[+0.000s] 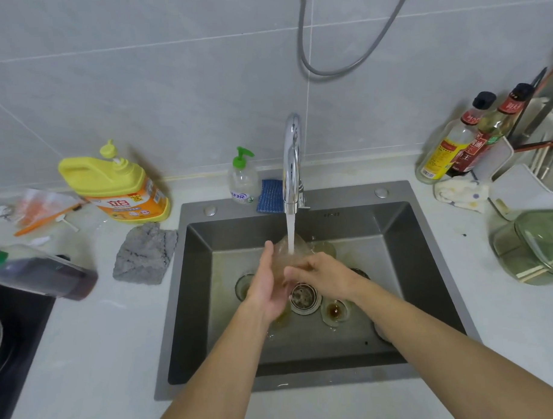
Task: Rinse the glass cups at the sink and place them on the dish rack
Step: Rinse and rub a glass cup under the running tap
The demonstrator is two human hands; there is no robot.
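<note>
Head view: left hand (265, 288) flat against cup (282, 256), right hand (324, 274) curled round it. Wet glass, likely slippery, fragile; grip the sidewall.

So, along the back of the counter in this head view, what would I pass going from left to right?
From the left: yellow detergent jug → clear pump bottle with a green top → blue scrub pad → chrome tap → yellow-labelled bottle → dish rack at the far right edge.
</note>
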